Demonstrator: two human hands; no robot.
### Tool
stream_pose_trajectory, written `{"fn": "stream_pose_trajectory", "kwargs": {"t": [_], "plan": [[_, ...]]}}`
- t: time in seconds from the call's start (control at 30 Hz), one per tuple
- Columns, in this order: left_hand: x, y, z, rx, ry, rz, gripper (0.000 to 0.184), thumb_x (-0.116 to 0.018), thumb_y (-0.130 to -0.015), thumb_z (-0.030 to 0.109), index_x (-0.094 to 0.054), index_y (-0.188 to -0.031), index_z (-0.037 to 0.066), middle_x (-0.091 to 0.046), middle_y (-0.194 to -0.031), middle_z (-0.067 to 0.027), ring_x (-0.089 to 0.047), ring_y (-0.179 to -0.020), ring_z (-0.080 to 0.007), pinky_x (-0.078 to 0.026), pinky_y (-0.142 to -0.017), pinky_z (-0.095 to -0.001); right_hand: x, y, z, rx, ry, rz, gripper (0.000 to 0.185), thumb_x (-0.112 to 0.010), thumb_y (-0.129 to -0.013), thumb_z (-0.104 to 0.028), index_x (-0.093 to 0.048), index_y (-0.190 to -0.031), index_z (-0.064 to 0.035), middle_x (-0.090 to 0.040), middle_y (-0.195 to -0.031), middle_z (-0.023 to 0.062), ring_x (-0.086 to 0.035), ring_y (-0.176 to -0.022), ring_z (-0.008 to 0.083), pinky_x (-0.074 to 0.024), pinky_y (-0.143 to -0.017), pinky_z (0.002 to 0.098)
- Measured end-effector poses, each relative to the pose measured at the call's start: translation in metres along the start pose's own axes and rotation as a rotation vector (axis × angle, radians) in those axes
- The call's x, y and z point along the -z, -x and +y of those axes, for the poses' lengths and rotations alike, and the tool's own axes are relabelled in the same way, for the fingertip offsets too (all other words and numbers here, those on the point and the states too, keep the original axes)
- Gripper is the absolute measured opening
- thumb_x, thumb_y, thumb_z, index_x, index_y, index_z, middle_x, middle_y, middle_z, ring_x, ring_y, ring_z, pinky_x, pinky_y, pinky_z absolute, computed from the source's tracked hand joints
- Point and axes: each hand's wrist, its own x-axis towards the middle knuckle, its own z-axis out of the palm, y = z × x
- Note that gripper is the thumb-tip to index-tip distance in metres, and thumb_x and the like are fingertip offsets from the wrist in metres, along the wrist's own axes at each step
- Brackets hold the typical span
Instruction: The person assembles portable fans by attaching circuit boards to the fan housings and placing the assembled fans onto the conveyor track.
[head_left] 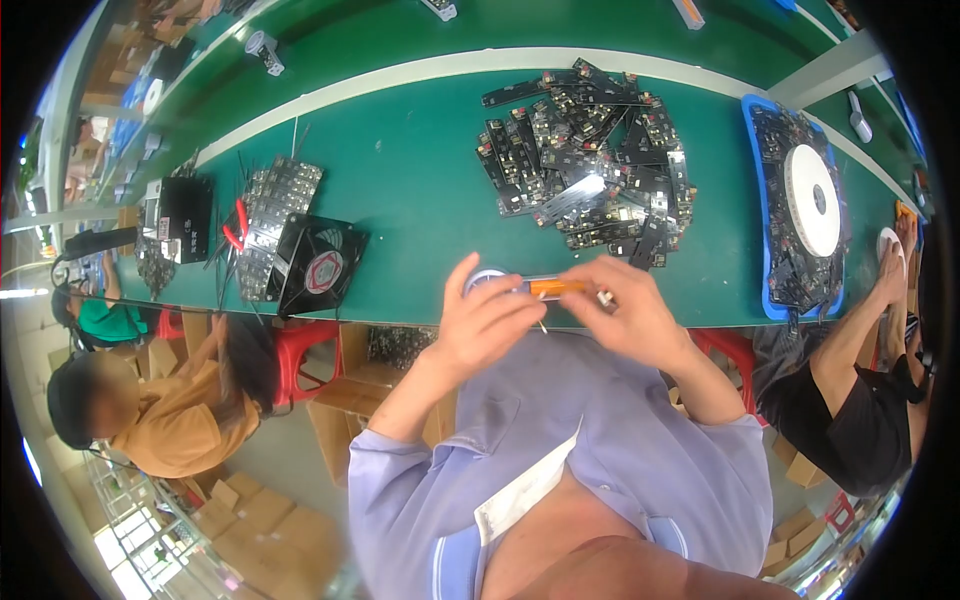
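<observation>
An orange-and-clear device [556, 287] is held level between my two hands at the table's front edge. My left hand [487, 320] has its fingers bent over the left end, where a round, pale-rimmed part [486, 276] shows behind them. At the right end, my right hand [628, 312] grips the device between thumb and fingers, with a small pale piece [605, 298] by its fingertips. Beneath the device a thin, light-coloured tip [543, 325] sticks out. Beyond my hands lies a large heap of black circuit boards [600, 150] on the green table [410, 150].
At the right, a blue tray [757, 200] holds boards and a white reel [812, 200]. To the left are a black fan [322, 268], red-handled pliers [238, 226], more boards [285, 190] and a black box [190, 215]. Other people sit at both sides.
</observation>
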Motion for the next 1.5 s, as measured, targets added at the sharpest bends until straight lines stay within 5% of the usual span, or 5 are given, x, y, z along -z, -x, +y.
{"fn": "stream_pose_trajectory", "kwargs": {"t": [0.13,0.63,0.73,1.03,1.5], "plan": [[-0.003,-0.018,0.017,0.515,0.362,0.137,0.022,-0.086,-0.086,0.003,-0.082,-0.107,0.01,-0.08,-0.102,-0.0036,-0.075,-0.108,-0.0246,-0.039,-0.122,-0.0587,0.019,0.004,-0.02,-0.229,-0.214,-0.093,0.039,-0.069,-0.104,-0.014,-0.05,-0.135,-0.0003,-0.059,-0.091,0.0072,-0.059,-0.081,0.017,-0.0488,-0.068,0.0361],[0.0,-0.028,0.016,0.632,0.414,0.086,0.009,-0.078,-0.099,0.009,-0.079,-0.107,0.005,-0.08,-0.106,-0.0067,-0.074,-0.112,-0.0235,-0.035,-0.125,-0.0567,0.003,-0.03,-0.011,-0.253,-0.235,-0.093,0.031,-0.06,-0.114,-0.017,-0.068,-0.137,0.0024,-0.072,-0.104,0.0077,-0.07,-0.084,0.0116,-0.0564,-0.071,0.0278],[0.003,-0.033,0.017,0.683,0.447,0.087,0.008,-0.078,-0.098,0.009,-0.08,-0.105,0.005,-0.08,-0.102,-0.0055,-0.074,-0.108,-0.0226,-0.035,-0.125,-0.0563,-0.002,-0.023,-0.008,-0.087,-0.124,-0.079,0.031,-0.058,-0.114,-0.015,-0.068,-0.137,0.003,-0.069,-0.102,0.0067,-0.07,-0.084,0.012,-0.0561,-0.07,0.0266],[-0.004,-0.036,0.02,0.611,0.276,0.106,0.011,-0.083,-0.093,0.011,-0.08,-0.102,0.007,-0.079,-0.098,-0.0059,-0.073,-0.098,-0.0231,-0.041,-0.119,-0.0553,-0.006,-0.014,0.005,-0.378,-0.615,-0.029,0.032,-0.062,-0.112,-0.012,-0.056,-0.142,-0.0022,-0.068,-0.102,0.0032,-0.069,-0.084,0.0094,-0.0548,-0.071,0.0273],[-0.006,-0.037,0.021,0.569,0.182,0.103,0.009,-0.083,-0.09,0.01,-0.08,-0.098,0.008,-0.076,-0.095,-0.0048,-0.071,-0.098,-0.024,-0.044,-0.115,-0.0548,-0.015,-0.019,0.006,-0.292,-0.418,0.022,0.031,-0.066,-0.11,-0.009,-0.064,-0.14,0.0007,-0.071,-0.104,0.0032,-0.066,-0.086,0.0074,-0.0547,-0.075,0.0247]]}}
